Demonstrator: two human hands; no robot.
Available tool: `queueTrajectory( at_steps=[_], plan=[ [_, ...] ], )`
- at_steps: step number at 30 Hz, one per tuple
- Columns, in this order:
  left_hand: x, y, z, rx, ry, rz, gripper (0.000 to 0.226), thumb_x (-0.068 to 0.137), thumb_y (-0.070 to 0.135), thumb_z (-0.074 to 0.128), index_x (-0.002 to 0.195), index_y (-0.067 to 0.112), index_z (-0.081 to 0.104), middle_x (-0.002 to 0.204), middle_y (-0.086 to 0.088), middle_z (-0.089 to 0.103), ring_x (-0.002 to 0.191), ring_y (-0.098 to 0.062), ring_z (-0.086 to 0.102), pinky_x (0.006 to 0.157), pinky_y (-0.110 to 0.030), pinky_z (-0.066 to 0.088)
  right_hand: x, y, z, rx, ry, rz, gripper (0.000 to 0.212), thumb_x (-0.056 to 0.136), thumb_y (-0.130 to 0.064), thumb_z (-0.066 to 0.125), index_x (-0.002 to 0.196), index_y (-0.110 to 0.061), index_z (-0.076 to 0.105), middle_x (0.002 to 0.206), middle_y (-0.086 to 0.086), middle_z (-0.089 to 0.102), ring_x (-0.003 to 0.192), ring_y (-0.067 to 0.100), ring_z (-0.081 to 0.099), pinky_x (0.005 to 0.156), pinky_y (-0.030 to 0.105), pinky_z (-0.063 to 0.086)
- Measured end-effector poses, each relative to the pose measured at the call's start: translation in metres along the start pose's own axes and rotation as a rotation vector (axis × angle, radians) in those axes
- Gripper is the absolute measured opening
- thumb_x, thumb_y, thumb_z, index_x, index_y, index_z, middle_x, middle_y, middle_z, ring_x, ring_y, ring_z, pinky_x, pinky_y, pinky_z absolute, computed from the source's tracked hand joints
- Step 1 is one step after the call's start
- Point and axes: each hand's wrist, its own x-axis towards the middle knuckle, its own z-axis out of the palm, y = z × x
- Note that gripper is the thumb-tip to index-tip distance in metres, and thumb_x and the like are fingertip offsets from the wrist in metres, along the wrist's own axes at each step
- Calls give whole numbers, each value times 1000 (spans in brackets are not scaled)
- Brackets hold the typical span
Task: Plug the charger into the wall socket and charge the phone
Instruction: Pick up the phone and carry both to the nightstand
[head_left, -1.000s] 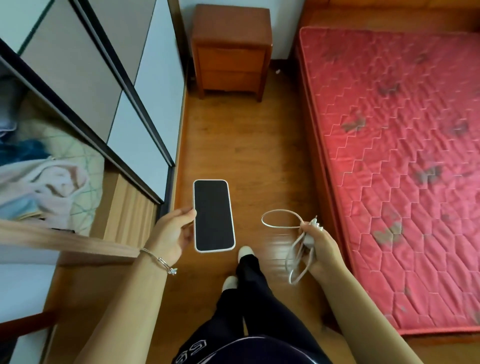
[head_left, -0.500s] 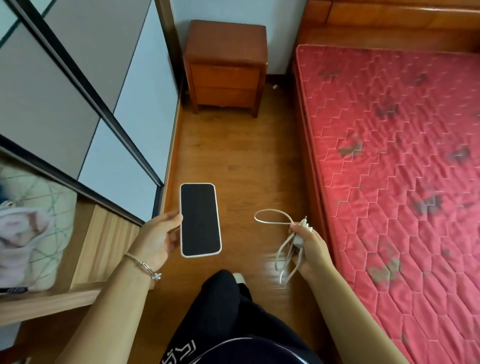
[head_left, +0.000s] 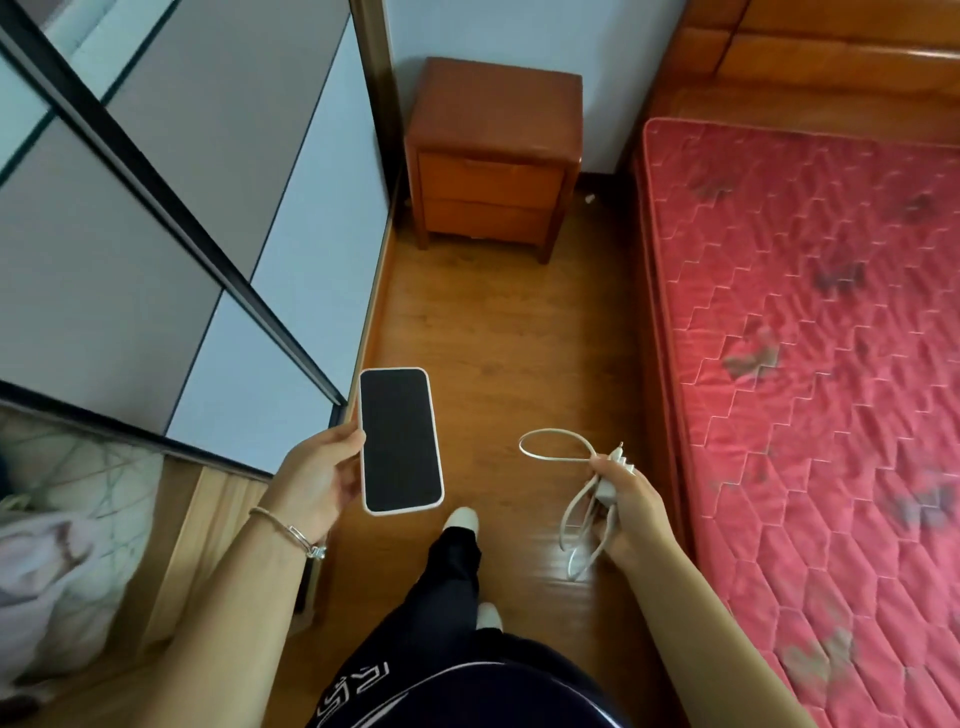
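Since the earlier frames the person has walked forward: the nightstand (head_left: 493, 156) and the bed's headboard (head_left: 810, 57) now sit closer, and the wardrobe's open compartment has slid toward 8 o'clock. A strip of bare wooden floor (head_left: 498, 332) runs from the feet up to 12 o'clock, hemmed by the sliding wardrobe doors (head_left: 171, 218) on the 9 o'clock side and the edge of the red mattress (head_left: 810, 364) on the 3 o'clock side; the nightstand closes the strip at its far end, with a narrow gap between it and the bed.

The left hand (head_left: 317, 478) grips the phone (head_left: 400, 439) along its left edge, thumb on the rim, dark screen up, the phone's length pointing to 12 o'clock. The right hand (head_left: 626, 499) is closed around the white charger (head_left: 608, 480); its prongs poke out past the fingers toward 12 o'clock. The cable (head_left: 556, 441) loops out to 10 o'clock of that hand and hangs in loose loops below it. Phone and charger are apart, not connected.
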Motion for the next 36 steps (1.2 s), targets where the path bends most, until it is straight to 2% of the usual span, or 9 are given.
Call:
queueTrajectory(
  at_steps=[2,7,14,26,28,36],
  plan=[
    [13,17,4,8,-27,8,28,93,13,51,119,8,60,119,-14,65,106,-31,63,75,-38,55,12,-13,16,-10,4,-2,9,78,-12,67,74,-14,60,58,-1,55,48,11,53,50,26,43],
    [50,54,16,63,-41,15,26,94,14,50,117,10,61,117,-13,67,106,-30,64,78,-39,55,36,-37,48,37,16,-1,8,78,-12,69,75,-13,62,60,0,58,55,15,55,60,31,47],
    [94,86,62,117,-44,-20,28,93,16,52,120,10,59,120,-12,65,108,-31,62,90,-47,52,68,-85,71,87,80,-19,7,79,-10,68,77,-13,63,62,0,57,55,12,53,55,26,45],
    [163,141,165,147,-61,0,30,94,19,51,122,11,57,122,-13,63,109,-32,62,94,-51,49,148,-182,79,135,77,-52,6,81,-8,65,83,-11,60,70,3,55,59,14,51,57,27,42],
    [173,151,172,140,-59,8,30,94,18,51,123,12,57,121,-12,64,109,-32,62,92,-49,51,161,-195,85,122,77,-41,6,81,-8,65,84,-11,60,69,3,54,58,14,51,56,27,42],
    [224,200,173,65,-30,16,26,94,17,51,117,12,62,115,-10,68,105,-28,65,68,-33,58,216,-234,134,89,32,9,9,79,-6,66,77,-13,62,62,1,55,51,10,52,54,25,44]
  ],
)
